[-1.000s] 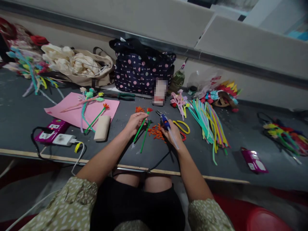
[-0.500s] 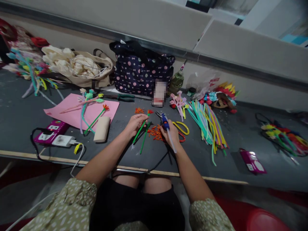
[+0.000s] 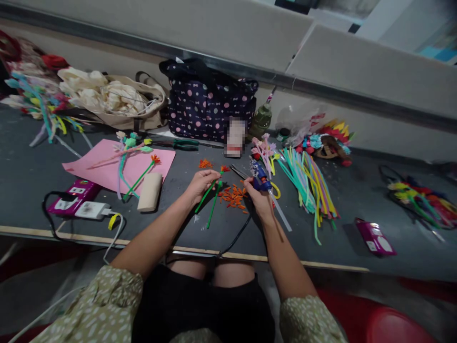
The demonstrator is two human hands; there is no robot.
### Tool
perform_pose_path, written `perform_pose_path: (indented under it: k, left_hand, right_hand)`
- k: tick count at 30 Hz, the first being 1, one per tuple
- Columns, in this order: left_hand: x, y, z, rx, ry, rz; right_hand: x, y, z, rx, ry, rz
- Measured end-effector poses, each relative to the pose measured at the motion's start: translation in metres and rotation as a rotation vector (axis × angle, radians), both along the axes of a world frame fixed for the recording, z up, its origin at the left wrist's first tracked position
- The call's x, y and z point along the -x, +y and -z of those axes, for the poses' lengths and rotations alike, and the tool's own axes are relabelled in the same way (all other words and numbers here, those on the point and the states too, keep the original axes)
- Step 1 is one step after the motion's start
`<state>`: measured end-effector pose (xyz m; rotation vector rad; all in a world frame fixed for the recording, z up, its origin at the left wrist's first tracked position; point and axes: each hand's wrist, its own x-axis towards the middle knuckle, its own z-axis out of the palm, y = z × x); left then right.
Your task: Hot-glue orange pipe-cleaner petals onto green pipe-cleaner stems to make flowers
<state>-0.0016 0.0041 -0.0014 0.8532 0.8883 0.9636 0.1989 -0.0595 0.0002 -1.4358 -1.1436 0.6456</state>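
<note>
My left hand (image 3: 198, 185) is closed round a green pipe-cleaner stem with an orange-red flower tip (image 3: 211, 186), held low over the dark table (image 3: 32, 171). A second green stem (image 3: 213, 205) lies just beside it. My right hand (image 3: 259, 200) grips a blue glue gun (image 3: 261, 178), lifted off the table with a clear glue stick (image 3: 280, 213) jutting from its back. Between the hands lies a scatter of small orange pieces (image 3: 233, 195).
A fan of coloured pipe cleaners (image 3: 310, 181) lies to the right, near yellow-handled scissors (image 3: 274, 189). On the left are a pink sheet (image 3: 117, 164) with finished flowers, a paper roll (image 3: 150, 191) and a purple power strip (image 3: 71, 200). Bags (image 3: 210, 102) line the back wall.
My right hand has lifted the glue gun and swung it up and to the right, away from the orange pieces. My left hand keeps the green stem in place.
</note>
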Motion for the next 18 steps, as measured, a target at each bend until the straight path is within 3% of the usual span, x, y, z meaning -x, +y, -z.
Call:
perform_pose_path:
  k: [18]
  left_hand:
    - [-0.0034,-0.0081,0.0026,-0.113,0.185,0.27]
  right_hand:
    - [-0.004,-0.0094,-0.0069,0.001,-0.179,-0.197]
